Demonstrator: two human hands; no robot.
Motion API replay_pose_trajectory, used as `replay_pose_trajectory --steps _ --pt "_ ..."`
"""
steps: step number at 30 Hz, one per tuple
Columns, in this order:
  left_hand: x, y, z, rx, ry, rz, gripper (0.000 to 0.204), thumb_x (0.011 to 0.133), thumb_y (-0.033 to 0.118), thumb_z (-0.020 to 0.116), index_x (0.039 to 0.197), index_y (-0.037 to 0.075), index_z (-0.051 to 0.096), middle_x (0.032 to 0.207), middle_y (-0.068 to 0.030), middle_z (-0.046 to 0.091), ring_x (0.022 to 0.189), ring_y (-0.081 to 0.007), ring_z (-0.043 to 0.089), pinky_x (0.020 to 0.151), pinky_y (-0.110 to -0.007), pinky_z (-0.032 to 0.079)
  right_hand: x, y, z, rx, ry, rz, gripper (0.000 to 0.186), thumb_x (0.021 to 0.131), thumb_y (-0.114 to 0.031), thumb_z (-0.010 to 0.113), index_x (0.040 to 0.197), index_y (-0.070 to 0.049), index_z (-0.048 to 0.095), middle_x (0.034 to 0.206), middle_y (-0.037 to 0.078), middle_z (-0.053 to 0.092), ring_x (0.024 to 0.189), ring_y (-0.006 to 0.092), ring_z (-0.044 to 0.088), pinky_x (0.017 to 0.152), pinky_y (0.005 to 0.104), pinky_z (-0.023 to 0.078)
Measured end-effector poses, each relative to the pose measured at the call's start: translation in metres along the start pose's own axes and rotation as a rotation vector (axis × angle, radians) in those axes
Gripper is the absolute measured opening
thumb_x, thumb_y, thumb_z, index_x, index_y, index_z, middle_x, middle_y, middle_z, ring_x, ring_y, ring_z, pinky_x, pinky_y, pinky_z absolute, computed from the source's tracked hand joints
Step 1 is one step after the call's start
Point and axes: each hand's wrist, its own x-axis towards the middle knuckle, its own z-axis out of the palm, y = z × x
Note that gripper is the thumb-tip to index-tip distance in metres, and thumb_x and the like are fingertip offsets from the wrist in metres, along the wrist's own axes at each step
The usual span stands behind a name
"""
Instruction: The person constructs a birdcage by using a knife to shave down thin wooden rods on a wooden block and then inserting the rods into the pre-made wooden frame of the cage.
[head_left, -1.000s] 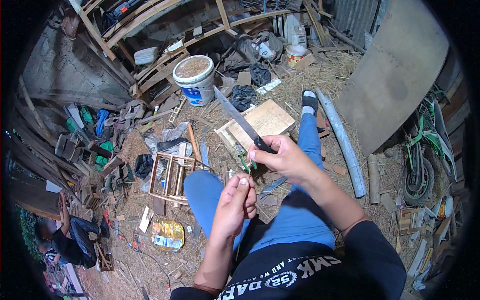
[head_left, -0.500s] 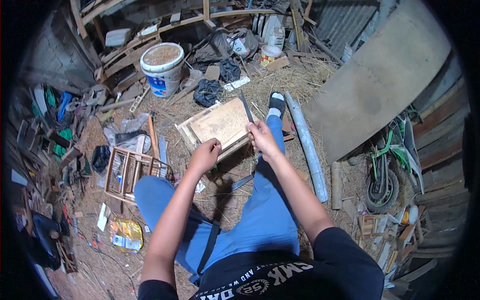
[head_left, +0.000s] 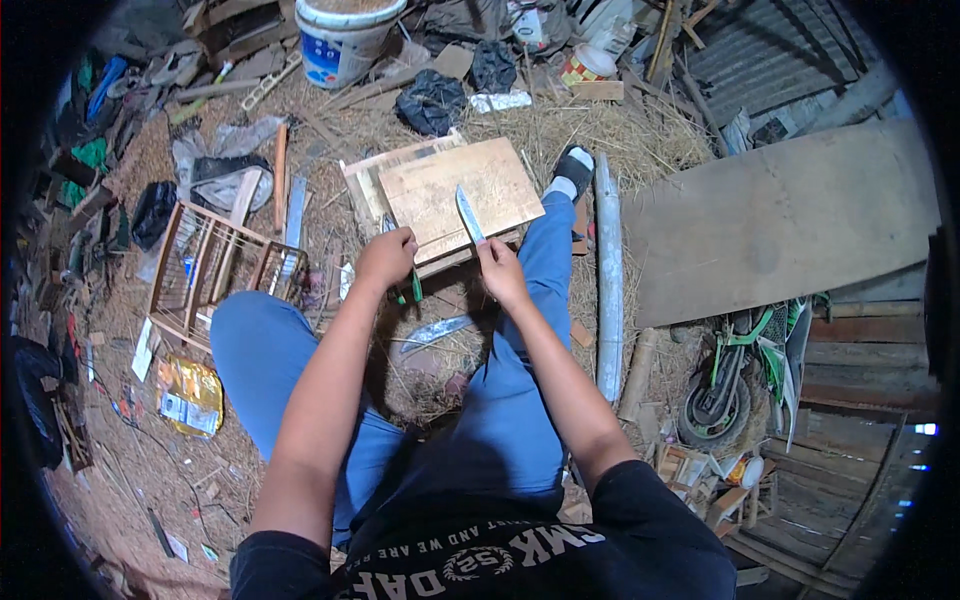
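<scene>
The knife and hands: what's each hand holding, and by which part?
The right hand holds the knife by its handle end, blade pointing away. Whether the left hand holds anything can't be told.

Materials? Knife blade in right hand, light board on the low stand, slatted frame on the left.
Knife blade: likely steel, bare; grey with a bright sheen.
Light board: wood, apparently unfinished; pale, marked face. Solid or ply, can't tell.
Slatted frame: probably wood, brown, maybe stained; straight rails. Thin bars: too fine to tell.

black tee [head_left: 645,535], white print [head_left: 478,562], blue trousers [head_left: 515,430]
</scene>
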Motion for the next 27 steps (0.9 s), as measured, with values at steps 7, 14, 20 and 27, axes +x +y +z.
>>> replay_pose_trajectory --steps 7,14,20,27 --pt "0.004 -0.021 0.005 -0.082 -0.019 -0.035 0.023 0.094 0.030 0.062 0.099 0.009 0.070 0.101 -0.0179 0.073 0.096 -0.0402 0.069 0.082 -0.050 0.054 -0.004 -0.004 0.009 -0.126 -0.011 0.064 0.046 0.104 -0.039 0.050 0.093 0.003 0.064 0.090 0.033 0.064 0.090 0.0533 0.062 0.075 0.0536 0.049" --pt "0.005 -0.017 0.005 -0.140 -0.035 -0.062 0.023 0.093 0.030 0.063 0.098 0.008 0.070 0.099 -0.0186 0.072 0.096 -0.0412 0.068 0.082 -0.051 0.053 -0.007 -0.018 0.014 -0.234 -0.022 0.088 0.049 0.104 -0.040 0.050 0.091 0.003 0.069 0.085 0.032 0.066 0.084 0.0522 0.063 0.074 0.0549 0.050" --pt "0.002 -0.017 0.007 -0.169 0.017 -0.079 0.022 0.093 0.029 0.065 0.096 0.008 0.068 0.094 -0.0191 0.071 0.092 -0.0414 0.068 0.080 -0.050 0.053 -0.008 -0.027 0.017 -0.288 -0.013 0.095 0.053 0.104 -0.042 0.050 0.090 0.005 0.069 0.085 0.031 0.067 0.082 0.0492 0.066 0.074 0.0524 0.051" --pt "0.002 -0.017 0.011 -0.172 0.025 -0.116 0.019 0.093 0.028 0.066 0.099 0.010 0.069 0.099 -0.0177 0.073 0.096 -0.0410 0.069 0.082 -0.051 0.054 -0.010 -0.029 0.022 -0.382 -0.044 0.100 0.054 0.104 -0.043 0.049 0.088 0.004 0.070 0.082 0.032 0.066 0.083 0.0513 0.065 0.076 0.0554 0.051"
